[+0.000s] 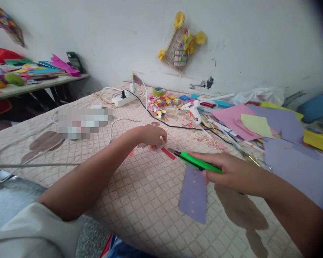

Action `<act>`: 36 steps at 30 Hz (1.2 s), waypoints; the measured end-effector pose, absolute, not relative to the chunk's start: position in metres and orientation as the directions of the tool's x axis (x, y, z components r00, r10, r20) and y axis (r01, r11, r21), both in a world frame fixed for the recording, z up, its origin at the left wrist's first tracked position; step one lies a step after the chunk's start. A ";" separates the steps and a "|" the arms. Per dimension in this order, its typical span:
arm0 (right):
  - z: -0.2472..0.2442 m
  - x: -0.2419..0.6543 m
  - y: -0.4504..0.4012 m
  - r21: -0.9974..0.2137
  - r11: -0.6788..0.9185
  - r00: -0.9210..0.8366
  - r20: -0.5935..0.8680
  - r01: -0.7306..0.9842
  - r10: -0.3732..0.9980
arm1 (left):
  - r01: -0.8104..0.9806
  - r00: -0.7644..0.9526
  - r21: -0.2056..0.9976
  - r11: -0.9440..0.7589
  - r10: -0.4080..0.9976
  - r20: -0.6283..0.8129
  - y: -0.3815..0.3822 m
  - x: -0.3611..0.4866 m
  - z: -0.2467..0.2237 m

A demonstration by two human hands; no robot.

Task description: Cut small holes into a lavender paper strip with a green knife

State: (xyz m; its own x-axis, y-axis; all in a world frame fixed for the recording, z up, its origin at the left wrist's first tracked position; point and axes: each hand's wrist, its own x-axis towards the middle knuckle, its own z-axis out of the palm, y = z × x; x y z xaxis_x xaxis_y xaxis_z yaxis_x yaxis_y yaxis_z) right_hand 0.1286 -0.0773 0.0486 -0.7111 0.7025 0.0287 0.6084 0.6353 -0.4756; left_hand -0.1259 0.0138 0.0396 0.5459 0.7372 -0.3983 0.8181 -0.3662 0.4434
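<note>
My right hand (227, 171) is wrapped round a green utility knife (197, 162), its blade end pointing left. Right by the blade lies a small red strip of paper (168, 153) on the tablecloth. My left hand (154, 137) rests just beyond the strip, its fingers curled down against the cloth; whatever they may hold is too small to make out. Beneath the knife is a purple piece of paper (193, 197) with a row of small holes or dots along its middle.
A white glue gun (193, 109) with a black cable lies behind. Small paper cuttings (161, 103), a tape roll (159, 91) and a power strip (123, 98) are at the back. Coloured paper sheets (239, 120) and scissors (253, 160) lie on the right.
</note>
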 end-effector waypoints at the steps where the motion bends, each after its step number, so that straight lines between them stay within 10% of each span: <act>1: 0.048 0.127 -0.075 -0.475 0.631 -0.705 0.030 0.614 0.708 | 0.822 0.544 0.428 -0.376 0.739 -0.397 0.014 -0.127 0.040; 36: 0.062 0.108 -0.088 -0.399 0.467 -0.578 -0.227 0.789 0.784 | 0.864 0.504 0.191 -0.466 0.796 -0.336 0.016 -0.117 0.032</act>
State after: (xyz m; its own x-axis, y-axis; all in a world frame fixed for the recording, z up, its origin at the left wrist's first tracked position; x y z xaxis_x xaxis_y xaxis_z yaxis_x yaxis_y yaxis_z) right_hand 0.1085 -0.0878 0.0618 -0.5783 0.7837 -0.2267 0.7893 0.4672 -0.3985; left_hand -0.1171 0.0160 0.0322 0.5039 0.7958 -0.3358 0.8637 -0.4665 0.1907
